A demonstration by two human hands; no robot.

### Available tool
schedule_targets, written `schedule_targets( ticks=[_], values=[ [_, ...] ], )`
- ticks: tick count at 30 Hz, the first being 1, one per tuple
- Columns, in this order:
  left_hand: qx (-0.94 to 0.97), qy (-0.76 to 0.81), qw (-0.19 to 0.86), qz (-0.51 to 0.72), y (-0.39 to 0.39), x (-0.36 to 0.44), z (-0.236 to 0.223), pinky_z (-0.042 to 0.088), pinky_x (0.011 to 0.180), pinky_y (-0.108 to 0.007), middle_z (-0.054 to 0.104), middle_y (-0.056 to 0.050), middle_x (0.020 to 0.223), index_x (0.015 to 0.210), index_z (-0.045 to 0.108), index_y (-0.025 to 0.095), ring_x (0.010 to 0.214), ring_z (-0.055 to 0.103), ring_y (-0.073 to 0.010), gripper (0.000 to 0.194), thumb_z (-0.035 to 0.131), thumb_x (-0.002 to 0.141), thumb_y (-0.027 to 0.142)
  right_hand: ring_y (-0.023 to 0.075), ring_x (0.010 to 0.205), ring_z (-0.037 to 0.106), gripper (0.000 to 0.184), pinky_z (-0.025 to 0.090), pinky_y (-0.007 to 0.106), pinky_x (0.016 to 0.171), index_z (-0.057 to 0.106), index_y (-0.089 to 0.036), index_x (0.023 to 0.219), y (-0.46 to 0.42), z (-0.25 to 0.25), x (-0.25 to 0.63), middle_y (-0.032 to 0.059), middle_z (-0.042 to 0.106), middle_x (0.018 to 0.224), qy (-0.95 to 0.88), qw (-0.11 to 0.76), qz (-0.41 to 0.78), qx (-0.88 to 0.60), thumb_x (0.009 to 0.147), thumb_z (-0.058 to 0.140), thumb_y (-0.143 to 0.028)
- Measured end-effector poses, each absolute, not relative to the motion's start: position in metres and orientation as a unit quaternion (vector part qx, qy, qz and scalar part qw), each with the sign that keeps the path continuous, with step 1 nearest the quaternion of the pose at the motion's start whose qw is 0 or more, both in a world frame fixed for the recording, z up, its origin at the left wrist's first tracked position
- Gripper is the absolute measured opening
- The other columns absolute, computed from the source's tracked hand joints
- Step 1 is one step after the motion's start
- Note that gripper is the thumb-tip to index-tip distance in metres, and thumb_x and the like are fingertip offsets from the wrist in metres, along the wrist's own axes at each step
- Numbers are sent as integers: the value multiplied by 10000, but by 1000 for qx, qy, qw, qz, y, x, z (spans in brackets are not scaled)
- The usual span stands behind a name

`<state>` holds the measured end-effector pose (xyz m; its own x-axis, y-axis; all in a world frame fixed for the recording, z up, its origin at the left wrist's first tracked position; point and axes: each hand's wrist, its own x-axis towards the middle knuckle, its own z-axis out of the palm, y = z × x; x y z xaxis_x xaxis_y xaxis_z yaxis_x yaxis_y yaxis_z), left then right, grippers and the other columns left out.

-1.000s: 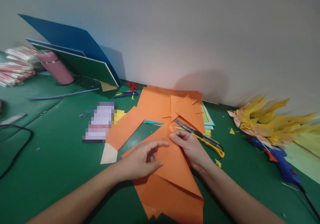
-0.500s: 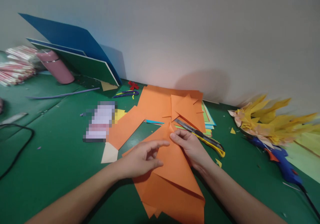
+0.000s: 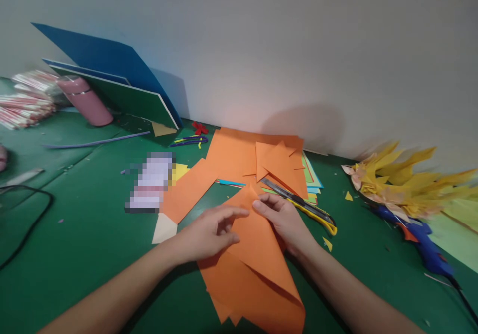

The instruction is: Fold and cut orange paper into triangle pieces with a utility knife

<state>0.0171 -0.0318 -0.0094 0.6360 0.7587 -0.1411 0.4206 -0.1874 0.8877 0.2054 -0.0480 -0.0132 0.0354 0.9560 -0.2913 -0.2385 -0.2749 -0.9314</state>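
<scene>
**Firm pinch at the point, even curl below**

The folded orange sheet (image 3: 263, 247) lies at the near centre of the green surface (image 3: 93, 259), its far end narrowed to a point and its right side curled over; the right hand (image 3: 290, 223) grasps that side between thumb and fingers, just nearer than the point; the left hand (image 3: 207, 234) is loosely spread over the sheet, holding nothing, and whether it touches the paper I cannot tell; good work here probably calls for a steady pinch and light, even smoothing, since hard squeezing could crease the curl; the yellow-and-black cutter (image 3: 317, 218) lies just beyond the right hand, best avoided.
</scene>
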Motion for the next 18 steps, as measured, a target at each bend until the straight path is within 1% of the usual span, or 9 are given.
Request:
schedule_targets(
  ticks=[2, 4, 5, 7, 9, 11, 12, 15, 18],
  values=[
    [767, 410, 457, 188, -29, 15, -10, 469, 714, -313, 603, -43, 936, 1192, 595, 198, 726, 517, -149, 424, 589, 767, 192, 159, 708, 602, 482, 489, 298, 688, 589, -216, 889, -49, -21, 204, -11, 632, 769, -403, 507, 559, -517, 534, 833, -434],
    [776, 422, 425, 199, -27, 14, -10, 487, 711, -321, 612, -71, 1013, 1165, 601, 170, 725, 536, -150, 398, 587, 767, 187, 190, 836, 630, 564, 509, 338, 758, 523, -244, 1092, -50, -28, 203, 35, 647, 936, -476, 503, 517, -503, 616, 781, -402],
    [778, 426, 416, 200, -25, 13, -9, 496, 701, -321, 606, -83, 1057, 1154, 602, 162, 716, 543, -147, 387, 582, 768, 181, 205, 921, 629, 571, 510, 364, 804, 488, -252, 1164, -51, -31, 203, 66, 635, 1041, -516, 496, 489, -499, 668, 740, -382],
    [780, 433, 406, 199, -24, 13, -7, 513, 685, -320, 579, -100, 1152, 1131, 607, 161, 698, 557, -137, 364, 571, 769, 173, 240, 1105, 573, 518, 474, 425, 910, 470, -263, 1230, -53, -33, 204, 110, 566, 1236, -609, 473, 401, -494, 753, 660, -330],
    [778, 444, 397, 197, -23, 13, -6, 526, 684, -324, 554, -104, 1216, 1123, 606, 167, 688, 571, -131, 355, 567, 770, 172, 268, 1219, 492, 361, 412, 480, 985, 546, -265, 1172, -53, -32, 207, 113, 517, 1322, -709, 436, 282, -477, 814, 590, -265],
    [780, 454, 388, 188, -23, 14, -5, 535, 693, -332, 544, -108, 1252, 1137, 599, 166, 698, 591, -139, 363, 566, 775, 175, 270, 1169, 518, 208, 416, 488, 962, 624, -251, 1041, -53, -27, 209, 109, 575, 1243, -792, 385, 186, -436, 866, 520, -206],
    [783, 457, 382, 181, -23, 14, -4, 539, 699, -338, 541, -112, 1270, 1148, 593, 164, 716, 603, -149, 369, 564, 781, 180, 259, 1101, 551, 197, 439, 471, 925, 640, -240, 989, -53, -25, 209, 107, 616, 1160, -824, 357, 163, -409, 890, 480, -181],
    [798, 459, 356, 163, -23, 15, -3, 544, 747, -367, 512, -122, 1346, 1179, 579, 167, 857, 635, -205, 364, 552, 819, 210, 221, 921, 585, 271, 480, 406, 816, 644, -205, 963, -52, -18, 208, 97, 662, 958, -878, 288, 156, -348, 934, 384, -134],
    [816, 449, 328, 157, -24, 14, -2, 527, 846, -395, 512, -106, 1373, 1190, 575, 188, 1053, 604, -256, 346, 535, 848, 224, 212, 886, 575, 292, 486, 378, 780, 643, -181, 981, -52, -15, 207, 101, 658, 936, -888, 270, 169, -331, 951, 357, -135]
  ],
)
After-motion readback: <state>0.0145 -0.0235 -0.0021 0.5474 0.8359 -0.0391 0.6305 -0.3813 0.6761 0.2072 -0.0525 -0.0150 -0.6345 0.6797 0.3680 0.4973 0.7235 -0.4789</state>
